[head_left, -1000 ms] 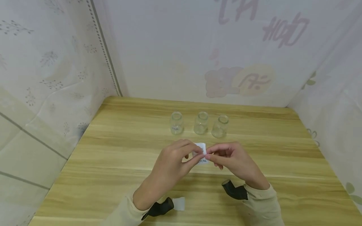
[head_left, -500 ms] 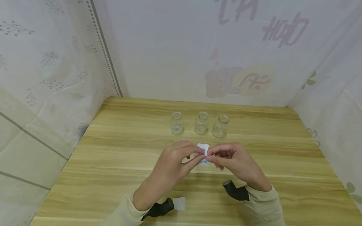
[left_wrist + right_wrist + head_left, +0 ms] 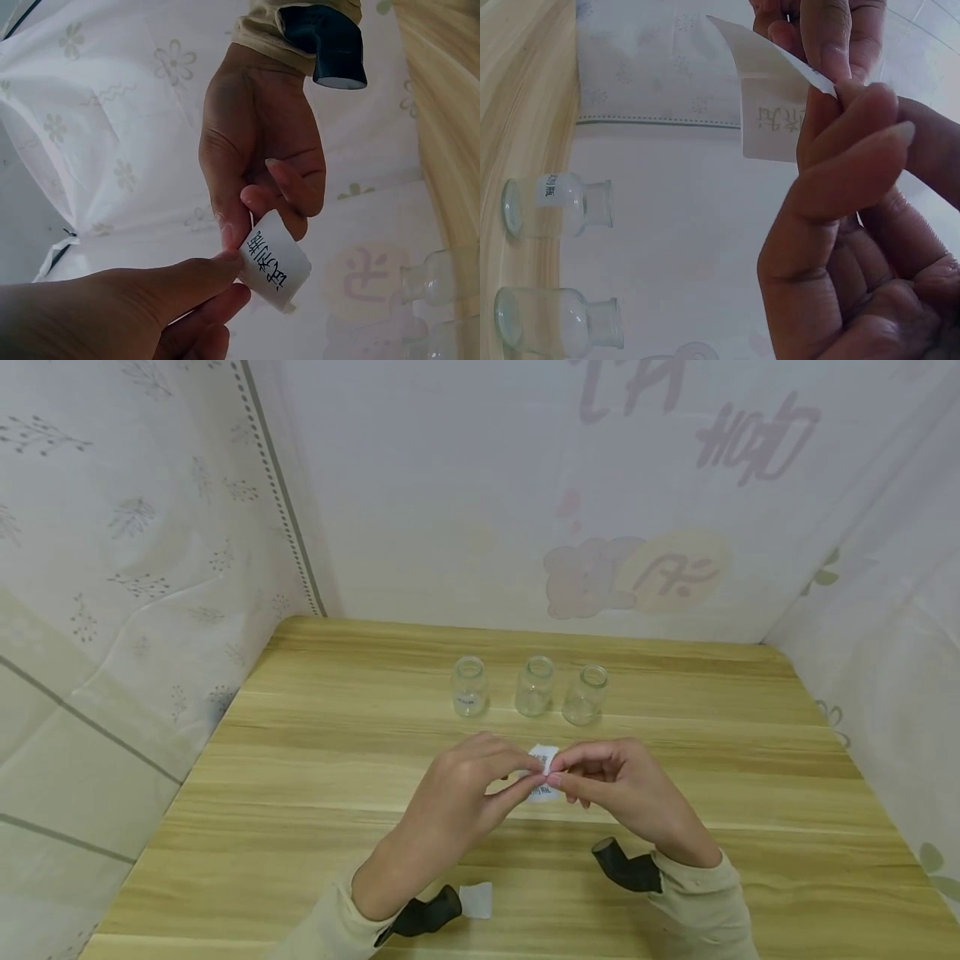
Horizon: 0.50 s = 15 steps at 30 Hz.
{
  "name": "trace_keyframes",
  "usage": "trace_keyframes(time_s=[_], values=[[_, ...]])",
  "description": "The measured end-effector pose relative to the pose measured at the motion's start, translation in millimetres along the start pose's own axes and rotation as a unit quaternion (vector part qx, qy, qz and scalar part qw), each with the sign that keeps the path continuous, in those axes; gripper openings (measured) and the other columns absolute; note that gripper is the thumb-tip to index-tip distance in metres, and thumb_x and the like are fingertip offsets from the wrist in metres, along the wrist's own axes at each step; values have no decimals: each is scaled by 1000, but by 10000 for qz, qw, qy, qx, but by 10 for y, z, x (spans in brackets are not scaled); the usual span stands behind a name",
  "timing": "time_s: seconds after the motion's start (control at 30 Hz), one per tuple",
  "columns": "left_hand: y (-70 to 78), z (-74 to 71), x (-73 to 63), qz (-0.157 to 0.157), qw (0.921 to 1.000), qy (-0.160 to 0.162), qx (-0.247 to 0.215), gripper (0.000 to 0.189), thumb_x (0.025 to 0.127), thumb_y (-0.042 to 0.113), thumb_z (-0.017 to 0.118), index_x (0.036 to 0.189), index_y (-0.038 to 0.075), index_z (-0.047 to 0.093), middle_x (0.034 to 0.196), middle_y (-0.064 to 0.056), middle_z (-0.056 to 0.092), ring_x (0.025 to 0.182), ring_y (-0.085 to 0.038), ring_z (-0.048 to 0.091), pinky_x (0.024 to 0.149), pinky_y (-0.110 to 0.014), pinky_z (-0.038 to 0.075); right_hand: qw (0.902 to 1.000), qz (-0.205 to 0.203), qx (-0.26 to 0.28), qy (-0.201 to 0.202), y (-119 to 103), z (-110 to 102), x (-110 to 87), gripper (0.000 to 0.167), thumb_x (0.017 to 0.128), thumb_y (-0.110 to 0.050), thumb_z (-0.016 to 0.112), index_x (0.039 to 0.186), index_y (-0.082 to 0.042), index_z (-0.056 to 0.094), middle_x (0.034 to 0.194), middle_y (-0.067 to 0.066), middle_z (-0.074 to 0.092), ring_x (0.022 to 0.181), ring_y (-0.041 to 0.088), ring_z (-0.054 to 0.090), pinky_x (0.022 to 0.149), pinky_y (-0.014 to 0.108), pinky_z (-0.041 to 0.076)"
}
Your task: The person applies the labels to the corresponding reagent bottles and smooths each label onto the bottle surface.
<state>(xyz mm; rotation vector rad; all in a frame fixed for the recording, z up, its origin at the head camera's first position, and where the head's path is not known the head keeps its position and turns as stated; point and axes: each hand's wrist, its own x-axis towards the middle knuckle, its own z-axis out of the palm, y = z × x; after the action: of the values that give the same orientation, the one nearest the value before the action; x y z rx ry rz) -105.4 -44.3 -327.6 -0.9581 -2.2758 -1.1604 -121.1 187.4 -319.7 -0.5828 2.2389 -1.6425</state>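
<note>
Between my two hands is a small white label [image 3: 276, 259] printed with dark characters, held above the table. My left hand [image 3: 461, 785] pinches one edge of it between thumb and fingers. The thumb and index finger of my right hand [image 3: 633, 789] pinch it right beside the left fingertips. In the right wrist view the label [image 3: 769, 101] looks bent, with a flap angled away; whether this is a backing sheet lifting off, I cannot tell. Behind the hands stand three clear glass bottles: a left one [image 3: 469, 689] bearing a label, a middle one [image 3: 534, 689] and a right one [image 3: 585, 696].
A blank white paper piece [image 3: 476, 900] lies on the wooden table [image 3: 315, 785] near the left cuff. Black curved mounts are strapped at the left wrist [image 3: 427, 912] and right wrist [image 3: 627, 866]. Patterned cloth walls [image 3: 450, 510] enclose the table's back and sides.
The label has shifted slightly to the right and turned a little between the fingertips. Both hands keep their pinch and have barely moved. The bottles stand where they were.
</note>
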Motion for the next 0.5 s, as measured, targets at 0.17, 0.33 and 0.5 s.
trace_keyframes(time_s=[0.17, 0.33, 0.5], values=[[-1, -7, 6, 84, 9999, -60, 43, 9, 87, 12, 85, 94, 9, 81, 91, 4, 77, 83, -7, 64, 71, -16, 50, 10000, -4, 16, -14, 11, 2, 4, 8, 99, -14, 71, 102, -9, 76, 82, 8, 68, 71, 19, 62, 67, 31, 54], [6, -20, 14, 114, 9999, -42, 88, 7, 87, 11, 84, 94, 8, 81, 89, 3, 77, 82, -10, 65, 72, -16, 51, 10000, 34, 58, -5, 1, 12, 11, 8, 99, -14, 71, 102, -8, 76, 84, 9, 69, 75, 23, 66, 72, 32, 56], [-2, -21, 14, 162, 9997, -7, 168, 7, 86, 9, 85, 92, 8, 81, 88, 3, 76, 80, -10, 64, 70, -16, 50, 9994, 243, 230, 33, -11, 26, 7, 11, 98, -16, 73, 103, -6, 75, 91, 11, 73, 85, 29, 72, 82, 35, 59]])
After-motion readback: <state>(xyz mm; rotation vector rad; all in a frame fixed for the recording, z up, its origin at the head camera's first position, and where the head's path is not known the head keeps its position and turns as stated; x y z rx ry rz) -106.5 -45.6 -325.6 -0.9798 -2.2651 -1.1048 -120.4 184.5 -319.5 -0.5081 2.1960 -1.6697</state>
